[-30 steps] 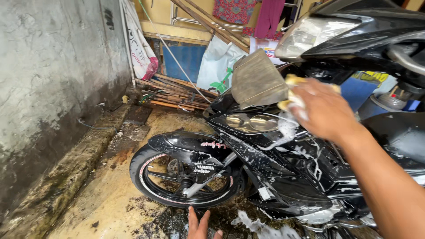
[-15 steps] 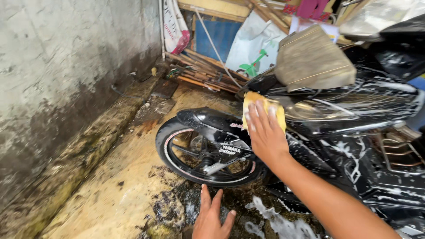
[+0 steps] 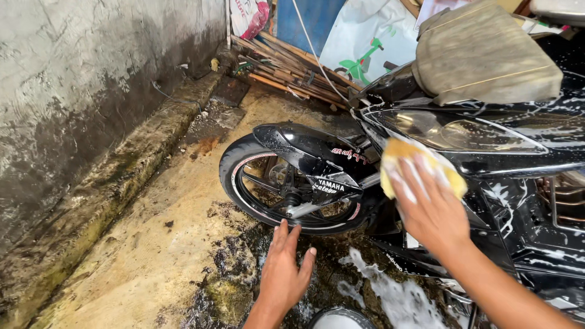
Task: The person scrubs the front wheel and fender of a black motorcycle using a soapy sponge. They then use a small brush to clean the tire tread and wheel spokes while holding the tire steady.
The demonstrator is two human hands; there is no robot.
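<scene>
Left hand [image 3: 286, 268] hangs low over the wet ground [image 3: 152, 244], fingers spread and holding nothing, just short of the front wheel [image 3: 286, 189] of the black motorcycle [image 3: 487, 158]. Above that wheel sits the glossy black mudguard [image 3: 304, 146]. To the right, the right hand [image 3: 426, 207] is pressed flat on a yellow sponge [image 3: 420, 167], pinning it against the side fairing just below the headlight [image 3: 457, 134], where streaks of white suds run down the bodywork. Soaping the front of the bike looks to be the step in hand; the next stroke would call for firm, even pressure along the fairing's edge. Compared with half a second ago, the sponge hand has shifted right, off the mudguard and onto the fairing, the view has swung in closer, and the lower hand sits higher in frame
</scene>
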